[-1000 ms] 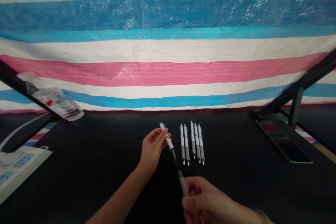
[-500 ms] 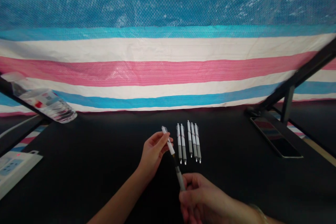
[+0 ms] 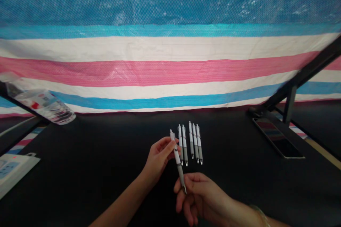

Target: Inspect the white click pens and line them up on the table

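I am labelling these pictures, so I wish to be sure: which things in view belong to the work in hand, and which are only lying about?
Belong to the work:
held pen
five similar pens lying beside it, probably

Only lying about, it seems:
phone
plastic bottle
power strip

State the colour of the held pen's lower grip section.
The grip section is grey, showing best in the head view.

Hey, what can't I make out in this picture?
Head view: the power strip's left end, cut off by the left edge.
Head view: part of the held pen, hidden by the left hand's thumb.
Head view: print on the bottle, too blurred.
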Demonstrator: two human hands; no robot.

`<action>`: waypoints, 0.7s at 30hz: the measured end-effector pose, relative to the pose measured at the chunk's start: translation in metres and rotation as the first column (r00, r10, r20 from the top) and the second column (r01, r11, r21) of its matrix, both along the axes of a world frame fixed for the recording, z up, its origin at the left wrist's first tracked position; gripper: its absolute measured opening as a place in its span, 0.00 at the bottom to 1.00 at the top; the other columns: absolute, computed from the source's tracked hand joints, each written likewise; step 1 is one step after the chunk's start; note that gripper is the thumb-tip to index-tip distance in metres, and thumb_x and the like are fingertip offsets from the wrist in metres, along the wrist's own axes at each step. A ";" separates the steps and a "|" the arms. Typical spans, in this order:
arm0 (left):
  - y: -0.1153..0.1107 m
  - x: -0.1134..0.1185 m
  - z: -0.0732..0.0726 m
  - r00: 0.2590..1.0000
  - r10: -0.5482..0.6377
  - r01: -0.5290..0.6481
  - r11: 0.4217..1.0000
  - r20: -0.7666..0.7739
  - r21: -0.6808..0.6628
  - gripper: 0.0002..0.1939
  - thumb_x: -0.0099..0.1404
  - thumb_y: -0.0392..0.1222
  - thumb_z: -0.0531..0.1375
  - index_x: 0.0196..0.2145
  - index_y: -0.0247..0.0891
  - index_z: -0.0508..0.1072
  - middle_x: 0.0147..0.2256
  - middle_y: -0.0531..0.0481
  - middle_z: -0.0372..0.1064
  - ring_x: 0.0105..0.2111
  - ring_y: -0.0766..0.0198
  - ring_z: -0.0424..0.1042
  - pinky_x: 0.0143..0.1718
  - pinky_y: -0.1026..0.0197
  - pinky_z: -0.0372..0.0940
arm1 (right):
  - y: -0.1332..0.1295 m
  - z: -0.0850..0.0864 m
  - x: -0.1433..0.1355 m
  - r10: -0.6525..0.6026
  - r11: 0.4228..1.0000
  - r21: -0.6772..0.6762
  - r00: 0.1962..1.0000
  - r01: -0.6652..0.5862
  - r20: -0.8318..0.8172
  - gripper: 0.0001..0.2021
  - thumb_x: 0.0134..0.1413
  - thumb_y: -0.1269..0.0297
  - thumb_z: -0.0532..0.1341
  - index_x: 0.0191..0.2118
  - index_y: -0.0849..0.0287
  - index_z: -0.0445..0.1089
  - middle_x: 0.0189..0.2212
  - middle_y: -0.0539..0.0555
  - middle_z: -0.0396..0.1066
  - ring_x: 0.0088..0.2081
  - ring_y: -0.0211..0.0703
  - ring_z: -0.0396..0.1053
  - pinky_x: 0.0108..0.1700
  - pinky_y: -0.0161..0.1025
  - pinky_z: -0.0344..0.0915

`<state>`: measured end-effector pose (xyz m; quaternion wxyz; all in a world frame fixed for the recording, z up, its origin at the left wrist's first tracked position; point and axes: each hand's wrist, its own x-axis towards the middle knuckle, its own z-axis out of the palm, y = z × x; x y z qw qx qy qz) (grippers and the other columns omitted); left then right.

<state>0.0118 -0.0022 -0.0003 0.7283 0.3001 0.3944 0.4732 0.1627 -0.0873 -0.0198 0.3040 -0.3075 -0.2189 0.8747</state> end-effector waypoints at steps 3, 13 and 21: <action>0.000 -0.001 -0.001 1.000 0.028 -0.028 0.999 -0.010 0.020 0.17 0.50 0.48 0.76 0.32 0.33 0.80 0.25 0.50 0.76 0.26 0.67 0.74 0.31 0.66 0.71 | -0.001 0.002 0.001 0.005 1.000 0.003 1.000 -0.005 -0.003 0.28 0.58 0.43 0.62 0.51 0.64 0.62 0.36 0.62 0.78 0.23 0.42 0.76 0.19 0.29 0.62; 0.002 -0.003 -0.005 0.998 0.057 -0.056 0.997 -0.023 0.047 0.16 0.51 0.48 0.75 0.33 0.34 0.81 0.26 0.49 0.77 0.27 0.65 0.75 0.31 0.65 0.72 | -0.002 0.002 -0.001 -0.009 1.000 -0.001 0.999 0.009 0.043 0.29 0.57 0.38 0.60 0.48 0.63 0.62 0.28 0.56 0.76 0.20 0.39 0.72 0.17 0.29 0.58; 0.003 -0.002 -0.003 0.996 0.082 -0.082 0.996 -0.019 0.036 0.18 0.48 0.48 0.76 0.32 0.33 0.81 0.26 0.48 0.77 0.27 0.66 0.74 0.30 0.66 0.72 | 0.000 0.006 0.000 -0.023 1.000 0.002 0.993 0.023 0.118 0.26 0.55 0.39 0.62 0.39 0.61 0.63 0.21 0.48 0.69 0.13 0.31 0.62 0.14 0.27 0.47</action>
